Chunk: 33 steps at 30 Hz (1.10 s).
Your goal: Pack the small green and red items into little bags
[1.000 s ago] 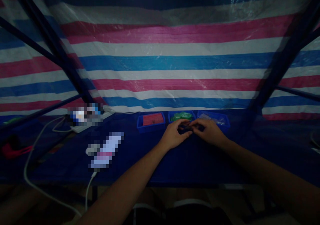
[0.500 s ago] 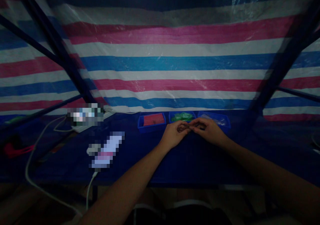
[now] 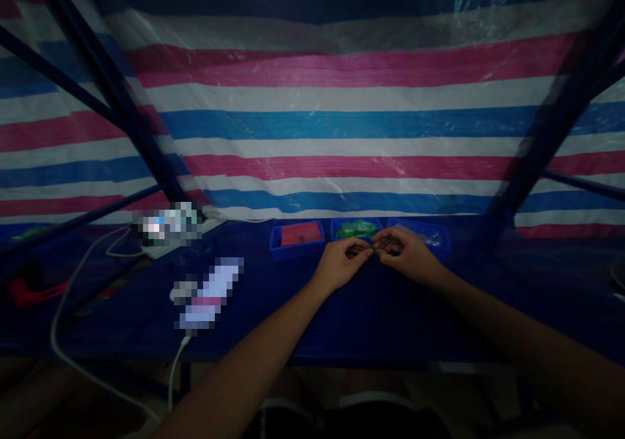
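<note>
My left hand [image 3: 343,260] and my right hand [image 3: 406,254] meet fingertip to fingertip just in front of the blue bins. Both are closed in a pinch, and whatever lies between the fingertips is too small and dark to make out. Behind my left hand stands a blue bin [image 3: 288,253] with flat red pieces [image 3: 300,233] in it. The middle bin [image 3: 334,225] holds green glossy packets [image 3: 355,228]. Partly covered by my right hand, another blue bin [image 3: 445,243] contains clear plastic bags [image 3: 430,235].
A blurred-out phone [image 3: 211,296] lies on the blue table [image 3: 332,328] to the left, with a white cable [image 3: 173,367] running off the front edge. Behind it sits a white power strip [image 3: 161,249]. A striped tarpaulin [image 3: 342,123] and dark metal posts [image 3: 105,87] close off the back.
My fingertips have shifted slightly, and the right-hand fingers are drawn back a little from the left. The bins and phone stay where they were.
</note>
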Tool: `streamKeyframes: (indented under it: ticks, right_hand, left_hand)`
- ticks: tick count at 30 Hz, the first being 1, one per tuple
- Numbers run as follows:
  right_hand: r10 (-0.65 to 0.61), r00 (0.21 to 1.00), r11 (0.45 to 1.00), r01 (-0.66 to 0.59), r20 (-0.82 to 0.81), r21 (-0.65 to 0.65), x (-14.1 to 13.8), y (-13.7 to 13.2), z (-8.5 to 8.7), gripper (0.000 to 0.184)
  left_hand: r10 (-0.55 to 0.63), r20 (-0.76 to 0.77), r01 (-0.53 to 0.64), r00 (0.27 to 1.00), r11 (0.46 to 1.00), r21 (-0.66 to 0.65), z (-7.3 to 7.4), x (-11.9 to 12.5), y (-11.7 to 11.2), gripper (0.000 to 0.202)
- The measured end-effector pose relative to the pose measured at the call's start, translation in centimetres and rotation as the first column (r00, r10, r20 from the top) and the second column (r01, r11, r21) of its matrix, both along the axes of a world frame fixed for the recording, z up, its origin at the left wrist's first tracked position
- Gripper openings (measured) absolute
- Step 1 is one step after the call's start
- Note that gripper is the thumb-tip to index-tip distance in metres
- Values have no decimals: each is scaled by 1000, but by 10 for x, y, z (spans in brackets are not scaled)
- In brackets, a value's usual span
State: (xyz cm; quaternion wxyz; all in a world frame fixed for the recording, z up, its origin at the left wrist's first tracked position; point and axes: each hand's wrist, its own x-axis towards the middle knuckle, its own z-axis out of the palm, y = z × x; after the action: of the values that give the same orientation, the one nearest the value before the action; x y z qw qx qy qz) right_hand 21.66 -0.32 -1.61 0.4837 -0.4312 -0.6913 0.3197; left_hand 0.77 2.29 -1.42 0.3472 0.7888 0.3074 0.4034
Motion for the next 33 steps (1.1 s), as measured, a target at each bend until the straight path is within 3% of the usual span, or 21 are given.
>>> streamKeyframes:
  ticks: [10,20,33]
  right_hand:
    - [95,993,994,-98,-77,-40,-2,1,-6,31]
    - [7,990,999,-11,-143,-32,-1,1,-1,37]
    - [-93,994,995,91,-50,-50,2,-6,8,25]
  left_hand:
    - [17,-50,-15,999,999,30,1,0,-1,14]
    - [-1,-81,1,997,1000,1,-3,-1,2,23]
    - [6,21,-5,1000,999,-50,-4,-2,5,25]
